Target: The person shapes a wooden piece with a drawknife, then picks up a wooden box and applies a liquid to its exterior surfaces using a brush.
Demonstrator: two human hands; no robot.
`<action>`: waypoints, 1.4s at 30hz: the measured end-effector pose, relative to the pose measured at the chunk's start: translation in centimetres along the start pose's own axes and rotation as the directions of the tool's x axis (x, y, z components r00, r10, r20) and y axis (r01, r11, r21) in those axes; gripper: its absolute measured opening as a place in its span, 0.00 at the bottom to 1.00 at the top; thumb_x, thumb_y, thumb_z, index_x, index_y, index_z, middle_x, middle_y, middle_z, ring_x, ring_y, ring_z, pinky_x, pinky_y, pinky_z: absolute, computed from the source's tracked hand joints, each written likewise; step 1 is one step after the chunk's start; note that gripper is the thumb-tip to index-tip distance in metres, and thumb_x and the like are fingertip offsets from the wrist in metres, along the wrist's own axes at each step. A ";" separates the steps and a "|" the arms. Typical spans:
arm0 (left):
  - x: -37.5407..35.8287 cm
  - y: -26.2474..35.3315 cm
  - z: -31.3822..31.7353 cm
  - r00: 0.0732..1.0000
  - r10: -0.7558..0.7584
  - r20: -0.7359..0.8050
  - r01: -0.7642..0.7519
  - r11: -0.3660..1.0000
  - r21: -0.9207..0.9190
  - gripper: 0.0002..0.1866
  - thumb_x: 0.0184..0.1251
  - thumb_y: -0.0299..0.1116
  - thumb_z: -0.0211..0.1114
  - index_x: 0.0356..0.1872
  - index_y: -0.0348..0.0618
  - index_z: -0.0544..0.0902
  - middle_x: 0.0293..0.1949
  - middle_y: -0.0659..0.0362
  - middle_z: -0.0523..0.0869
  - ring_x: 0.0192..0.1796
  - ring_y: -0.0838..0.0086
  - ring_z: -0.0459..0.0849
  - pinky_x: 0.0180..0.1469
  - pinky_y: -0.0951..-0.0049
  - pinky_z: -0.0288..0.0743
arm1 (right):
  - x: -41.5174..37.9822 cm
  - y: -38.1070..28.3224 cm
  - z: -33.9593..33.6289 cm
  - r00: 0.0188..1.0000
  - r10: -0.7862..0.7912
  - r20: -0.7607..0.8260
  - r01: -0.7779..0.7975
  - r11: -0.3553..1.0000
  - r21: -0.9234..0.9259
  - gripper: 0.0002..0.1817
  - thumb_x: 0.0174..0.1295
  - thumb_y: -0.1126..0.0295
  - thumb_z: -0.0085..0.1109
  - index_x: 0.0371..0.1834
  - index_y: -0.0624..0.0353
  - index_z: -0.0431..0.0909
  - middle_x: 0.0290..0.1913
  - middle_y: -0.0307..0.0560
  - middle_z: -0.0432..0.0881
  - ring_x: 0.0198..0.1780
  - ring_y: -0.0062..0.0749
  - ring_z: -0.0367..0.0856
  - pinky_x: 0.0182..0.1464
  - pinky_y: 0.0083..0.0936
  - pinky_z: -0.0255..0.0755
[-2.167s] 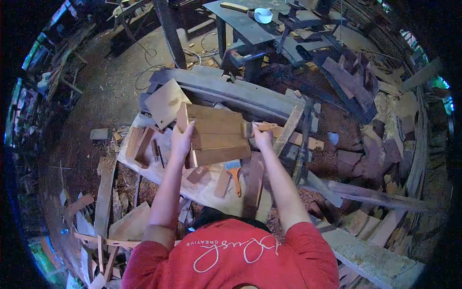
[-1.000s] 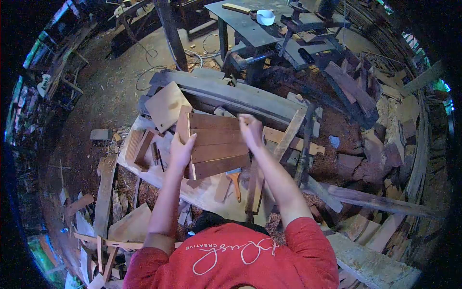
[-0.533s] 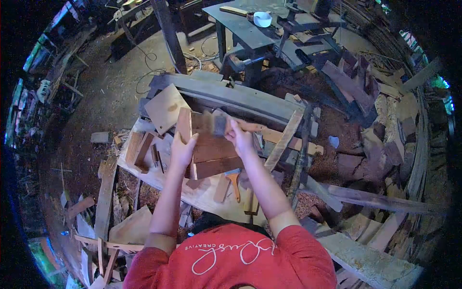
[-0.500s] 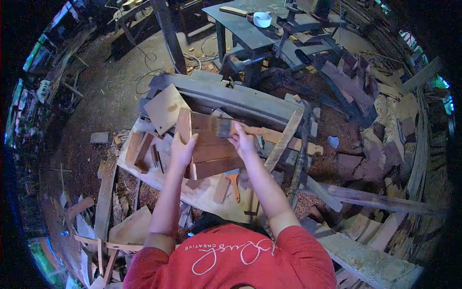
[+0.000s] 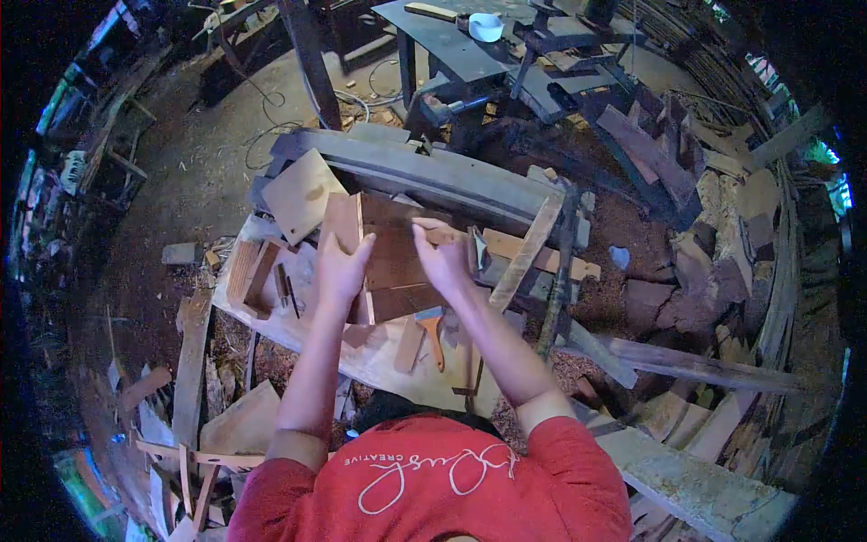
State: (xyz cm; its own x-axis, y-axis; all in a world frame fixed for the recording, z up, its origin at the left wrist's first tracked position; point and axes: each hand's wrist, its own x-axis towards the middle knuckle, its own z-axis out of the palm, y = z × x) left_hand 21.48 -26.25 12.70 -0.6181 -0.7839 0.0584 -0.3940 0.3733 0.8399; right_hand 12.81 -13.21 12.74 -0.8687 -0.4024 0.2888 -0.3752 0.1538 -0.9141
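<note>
My left hand (image 5: 343, 266) is closed on the left side of a reddish-brown wooden box (image 5: 397, 262), thumb over the pale edge of its side board. The box is tilted above a pale work board. At the box's right, my right hand (image 5: 442, 262) is closed around a paintbrush (image 5: 442, 237). Part of the brown handle shows between its fingers; the bristles are hard to make out. A second paintbrush (image 5: 433, 341) with an orange handle lies below the box, beside a small wood block (image 5: 409, 348).
A square pale board (image 5: 302, 194) leans behind the box on the left. An open wooden frame (image 5: 256, 275) and thin tools (image 5: 286, 291) lie left. A long grey beam (image 5: 406, 167) runs behind. Scrap wood and a metal table (image 5: 433, 41) surround the bench.
The dark bristles seen on the box's face have left it. My right hand has shifted slightly left, its index finger now stretched farther. The box has turned a little in my left hand.
</note>
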 end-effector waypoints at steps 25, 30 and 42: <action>-0.1 1.8 -0.6 0.993 0.036 0.109 -0.050 0.990 0.132 0.27 0.41 0.45 0.60 0.33 0.27 0.70 0.32 0.41 0.75 0.37 0.54 0.75 0.39 0.66 0.66 | -4.1 9.8 -0.3 0.975 0.173 -0.142 -0.184 0.981 -0.067 0.06 0.49 0.71 0.52 0.28 0.61 0.76 0.26 0.44 0.77 0.30 0.28 0.75 0.33 0.20 0.67; -0.5 3.1 -0.9 0.995 -0.021 0.098 0.019 1.000 0.020 0.27 0.41 0.45 0.60 0.35 0.28 0.70 0.34 0.41 0.75 0.40 0.56 0.74 0.42 0.67 0.66 | -4.1 3.1 -0.8 0.984 0.175 0.026 -0.177 0.969 0.175 0.07 0.53 0.72 0.49 0.32 0.64 0.74 0.25 0.39 0.75 0.29 0.16 0.72 0.31 0.13 0.66; 0.7 0.5 -1.2 0.989 -0.068 0.131 0.074 0.996 -0.044 0.26 0.44 0.44 0.60 0.37 0.29 0.70 0.34 0.46 0.76 0.39 0.63 0.75 0.42 0.70 0.66 | -8.4 12.0 -2.4 0.692 0.675 0.256 -0.634 0.398 0.663 0.11 0.52 0.64 0.51 0.38 0.53 0.72 0.30 0.36 0.74 0.28 0.17 0.73 0.26 0.15 0.68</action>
State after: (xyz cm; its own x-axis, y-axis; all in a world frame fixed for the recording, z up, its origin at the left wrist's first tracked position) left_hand 21.64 -27.19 13.84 -0.6735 -0.7359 -0.0698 -0.4088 0.2921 0.8646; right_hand 14.83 -5.86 0.04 -0.7716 -0.4055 -0.4902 0.6157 -0.2824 -0.7356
